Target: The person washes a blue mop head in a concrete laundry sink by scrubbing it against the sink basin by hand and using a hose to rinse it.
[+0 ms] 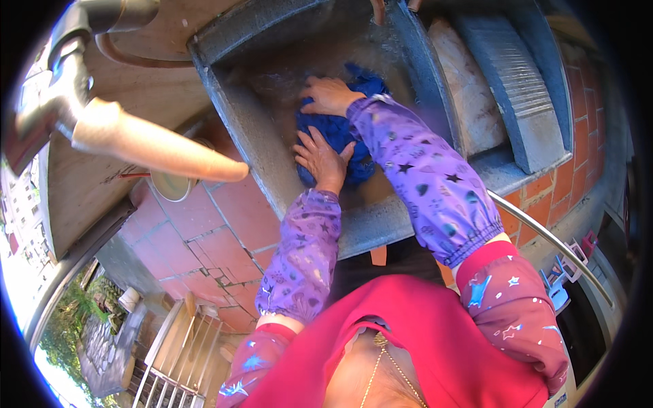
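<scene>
A bundled blue cloth [331, 125] lies wet in a stone wash basin [245, 132] that holds some murky water. Fingers spread, my left hand [321, 158] presses flat on the cloth's near left part. My right hand [329, 96] rests farther up on the same cloth, its fingers curled over the edge; whether they grip it cannot be told. Purple patterned sleeve covers [428, 173] reach to both wrists.
A ribbed stone washboard [515, 92] stands right of the basin beside a pale slab [467, 92]. An orange-tan tube [163, 148] on a dark pipe juts in from the left, above a round container [172, 184]. A curved metal rail [551, 239] is at right.
</scene>
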The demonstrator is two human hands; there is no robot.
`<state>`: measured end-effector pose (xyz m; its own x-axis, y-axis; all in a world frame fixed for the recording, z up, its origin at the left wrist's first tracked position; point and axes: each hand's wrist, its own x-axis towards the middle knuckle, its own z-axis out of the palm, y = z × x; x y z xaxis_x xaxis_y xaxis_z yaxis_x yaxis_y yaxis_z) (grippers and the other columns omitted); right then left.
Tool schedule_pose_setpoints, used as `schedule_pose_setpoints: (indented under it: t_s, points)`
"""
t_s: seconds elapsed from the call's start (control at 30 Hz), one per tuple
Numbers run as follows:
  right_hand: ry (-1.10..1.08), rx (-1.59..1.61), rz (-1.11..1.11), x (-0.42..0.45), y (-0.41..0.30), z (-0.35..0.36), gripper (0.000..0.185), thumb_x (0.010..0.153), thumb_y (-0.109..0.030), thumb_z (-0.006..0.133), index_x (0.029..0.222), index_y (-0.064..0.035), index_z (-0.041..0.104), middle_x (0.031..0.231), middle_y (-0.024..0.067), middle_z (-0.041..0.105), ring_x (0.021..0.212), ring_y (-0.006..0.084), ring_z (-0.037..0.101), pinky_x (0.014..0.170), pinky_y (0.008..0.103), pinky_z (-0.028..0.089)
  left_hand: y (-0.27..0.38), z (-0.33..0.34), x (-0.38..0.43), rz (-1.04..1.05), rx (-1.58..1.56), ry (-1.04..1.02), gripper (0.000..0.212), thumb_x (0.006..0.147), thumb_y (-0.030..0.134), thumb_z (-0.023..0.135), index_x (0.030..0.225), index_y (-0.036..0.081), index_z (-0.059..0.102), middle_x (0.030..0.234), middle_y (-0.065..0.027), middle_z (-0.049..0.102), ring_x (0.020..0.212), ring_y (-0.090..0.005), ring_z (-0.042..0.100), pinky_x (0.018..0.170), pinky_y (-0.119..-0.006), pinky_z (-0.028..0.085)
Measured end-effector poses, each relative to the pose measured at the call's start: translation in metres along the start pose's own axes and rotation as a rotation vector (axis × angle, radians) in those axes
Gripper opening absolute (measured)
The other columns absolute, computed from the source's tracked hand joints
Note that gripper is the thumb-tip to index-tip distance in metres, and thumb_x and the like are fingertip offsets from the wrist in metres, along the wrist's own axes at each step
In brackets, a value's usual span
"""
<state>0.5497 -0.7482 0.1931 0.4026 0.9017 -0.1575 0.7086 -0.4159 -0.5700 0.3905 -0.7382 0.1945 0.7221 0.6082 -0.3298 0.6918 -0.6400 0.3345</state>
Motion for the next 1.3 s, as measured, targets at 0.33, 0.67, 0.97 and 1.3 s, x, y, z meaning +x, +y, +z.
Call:
schedule_pose_setpoints:
  t_s: [0.33,0.67,0.97,1.3]
  points:
    - [0.135,0.188,-0.151,-0.068,-0.005,0.045,0.03,0.075,-0.023,0.067,0.1,-0.0096,0.059,0.092,0.0129,0.061,0.092,0.031,0.059,0.072,0.0415,0.049,0.0,0.009,-0.018,-0.017,0.188,-0.16,0.094,0.07,0.045,0.072,0.138,-0.003,0.027,0.144,-0.0276,0.021,0.13,-0.0488,0.021,0.105,-0.057,0.017]
    - [0.297,0.127,-0.005,-0.071,-0.022,0.001,0.023,0.069,-0.027,0.07,0.085,-0.0114,0.063,0.089,0.008,0.057,0.088,0.0285,0.05,0.074,0.0402,0.037,-0.004,0.001,-0.008,-0.008,0.029,-0.016,0.09,0.068,0.037,0.075,0.136,-0.001,0.03,0.144,-0.0241,0.025,0.127,-0.0466,0.028,0.103,-0.056,0.02]
    - [-0.023,0.332,0.162,-0.002,0.015,0.042,0.029,0.084,-0.029,0.055,0.088,-0.001,0.062,0.094,0.0199,0.059,0.088,0.0373,0.058,0.075,0.0462,0.047,-0.001,0.005,-0.013,-0.036,0.044,-0.106,0.104,0.062,0.051,0.077,0.137,-0.001,0.027,0.135,-0.0274,0.034,0.121,-0.0454,0.033,0.099,-0.058,0.023]
    - [0.494,-0.12,0.345,-0.059,0.066,-0.02,0.045,0.078,-0.044,0.064,0.104,-0.0069,0.064,0.119,0.0154,0.053,0.111,0.0353,0.05,0.092,0.0461,0.041,0.008,-0.023,-0.065,-0.254,-0.294,-0.067,0.095,0.073,0.039,0.074,0.142,0.003,0.019,0.144,-0.0296,0.017,0.133,-0.0488,0.016,0.102,-0.063,0.022]
